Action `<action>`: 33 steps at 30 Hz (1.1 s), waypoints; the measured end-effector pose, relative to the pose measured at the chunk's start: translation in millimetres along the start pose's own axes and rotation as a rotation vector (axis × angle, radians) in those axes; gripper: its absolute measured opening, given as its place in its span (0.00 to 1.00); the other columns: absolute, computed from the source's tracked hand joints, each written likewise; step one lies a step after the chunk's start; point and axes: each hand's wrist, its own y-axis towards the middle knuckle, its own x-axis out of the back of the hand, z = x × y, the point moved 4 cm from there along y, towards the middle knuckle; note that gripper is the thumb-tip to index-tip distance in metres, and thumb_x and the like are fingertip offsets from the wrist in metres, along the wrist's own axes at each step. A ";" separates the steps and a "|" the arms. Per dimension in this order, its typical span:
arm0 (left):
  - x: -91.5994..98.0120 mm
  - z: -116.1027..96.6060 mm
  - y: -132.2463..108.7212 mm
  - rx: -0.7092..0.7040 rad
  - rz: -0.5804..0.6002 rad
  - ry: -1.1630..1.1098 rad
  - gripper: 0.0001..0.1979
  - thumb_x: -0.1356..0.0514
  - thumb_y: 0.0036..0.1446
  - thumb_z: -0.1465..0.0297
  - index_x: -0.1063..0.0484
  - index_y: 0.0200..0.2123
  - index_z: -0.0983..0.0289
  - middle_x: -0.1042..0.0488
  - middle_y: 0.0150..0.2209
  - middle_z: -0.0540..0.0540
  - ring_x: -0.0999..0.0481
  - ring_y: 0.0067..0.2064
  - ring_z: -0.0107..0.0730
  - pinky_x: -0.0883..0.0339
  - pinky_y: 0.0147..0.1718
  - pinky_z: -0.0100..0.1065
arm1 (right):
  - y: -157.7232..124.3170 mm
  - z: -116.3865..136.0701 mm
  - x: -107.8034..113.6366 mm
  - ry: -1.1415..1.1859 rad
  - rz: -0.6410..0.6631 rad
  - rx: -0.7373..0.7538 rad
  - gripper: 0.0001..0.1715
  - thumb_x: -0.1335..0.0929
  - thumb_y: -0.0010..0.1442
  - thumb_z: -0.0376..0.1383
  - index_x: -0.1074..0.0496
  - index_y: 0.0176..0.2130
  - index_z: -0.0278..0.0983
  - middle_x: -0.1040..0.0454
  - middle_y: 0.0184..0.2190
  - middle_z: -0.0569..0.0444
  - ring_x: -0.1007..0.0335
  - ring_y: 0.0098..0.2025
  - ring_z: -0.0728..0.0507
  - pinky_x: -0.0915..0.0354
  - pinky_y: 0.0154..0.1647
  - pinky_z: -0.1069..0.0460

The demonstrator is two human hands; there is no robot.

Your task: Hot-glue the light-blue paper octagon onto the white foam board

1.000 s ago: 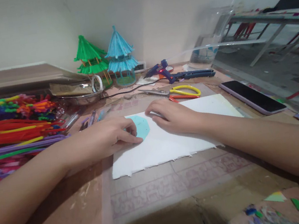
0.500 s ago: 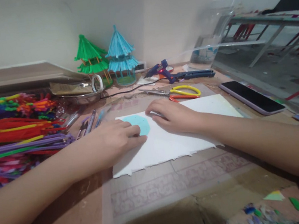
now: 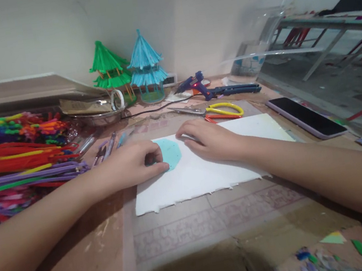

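A light-blue piece with straight-cut sides (image 3: pixel 171 152) lies on a white sheet (image 3: pixel 202 180) whose front edge is ragged. My left hand (image 3: pixel 137 161) is curled at the piece's left side. Its thumb and forefinger come together in a pinch at the edge, with a small gap behind the tips; the other fingers are mostly hidden. My right hand (image 3: pixel 207 139) rests on the sheet just right of the piece, fingers extended and slightly bent, thumb apart from the forefinger, holding nothing visible.
Scissors (image 3: pixel 221 111), a glue gun (image 3: pixel 197 84) and a phone (image 3: pixel 305 116) lie beyond the sheet. Bundled pipe cleaners (image 3: pixel 15 155) fill the left side. A green model pavilion (image 3: pixel 109 69) and a blue one (image 3: pixel 145 63) stand by the wall. Scraps (image 3: pixel 324 259) lie front right.
My left hand has shifted slightly left and turned, uncovering its finger gap. The light-blue piece and my right hand stay in place.
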 end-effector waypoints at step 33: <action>15.6 28.1 3.8 0.192 0.054 -0.224 0.18 0.43 0.54 0.52 0.20 0.29 0.59 0.18 0.28 0.48 0.23 0.31 0.32 0.34 0.33 0.29 | -0.3 1.3 -0.2 -0.003 0.002 -0.007 0.15 0.39 0.67 0.32 0.27 0.48 0.35 0.23 0.50 0.42 0.29 0.54 0.36 0.34 0.58 0.39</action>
